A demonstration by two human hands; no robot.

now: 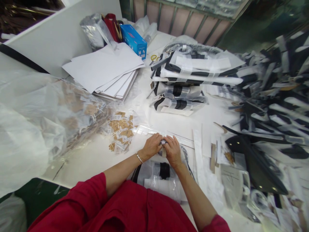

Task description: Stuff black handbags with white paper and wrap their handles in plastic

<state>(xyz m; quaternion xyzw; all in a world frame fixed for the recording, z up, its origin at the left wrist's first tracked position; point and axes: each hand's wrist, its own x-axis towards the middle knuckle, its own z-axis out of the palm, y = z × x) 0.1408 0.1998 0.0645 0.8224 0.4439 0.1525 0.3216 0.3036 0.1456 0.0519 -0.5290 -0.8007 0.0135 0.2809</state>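
My left hand (151, 145) and my right hand (173, 151) meet at the top of a partly wrapped bag (165, 170) lying close to my body. Fingers of both hands are closed on its dark strap around a small grey wrapped piece (163, 141). A narrow tan strip (164, 152), perhaps a hang tag, shows beneath the fingers. Clear plastic and white wrapping cover the bag around a black middle band. My fingertips hide most of the gripped part.
Brown hang tags (122, 130) lie left of my hands, beside a large clear plastic bag (31, 125). White sheets (106, 67), a blue box (134, 38) and wrapped bags (193, 72) stand farther back. Straps and bag parts (272, 106) crowd the right, near a tape dispenser (235, 183).
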